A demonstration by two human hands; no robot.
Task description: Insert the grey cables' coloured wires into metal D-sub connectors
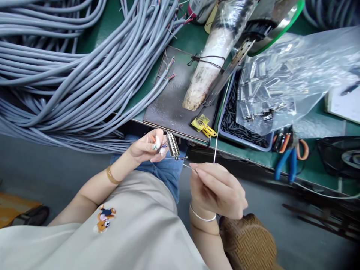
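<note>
My left hand (149,146) is pinched around a bundle of thin coloured wires (155,145), with green, orange and blue ones showing. Right beside its fingertips is a metal multi-pin connector (173,144), tilted; whether the fingers also grip it I cannot tell. My right hand (218,187) is closed, thumb and forefinger pinching a thin silvery wire (189,167) that points toward the connector's lower end. A small dark tip (184,158) sits between the two hands, too small to name. Behind the right hand a thin white strand (216,148) rises to the bench.
Grey cables (84,75) cover the bench's left side. A dark board (180,90) carries a wrapped white tube (206,67) and yellow clips (205,125). Further right are a bin of black pieces (239,129), a plastic bag of connector parts (270,82) and pliers (289,157).
</note>
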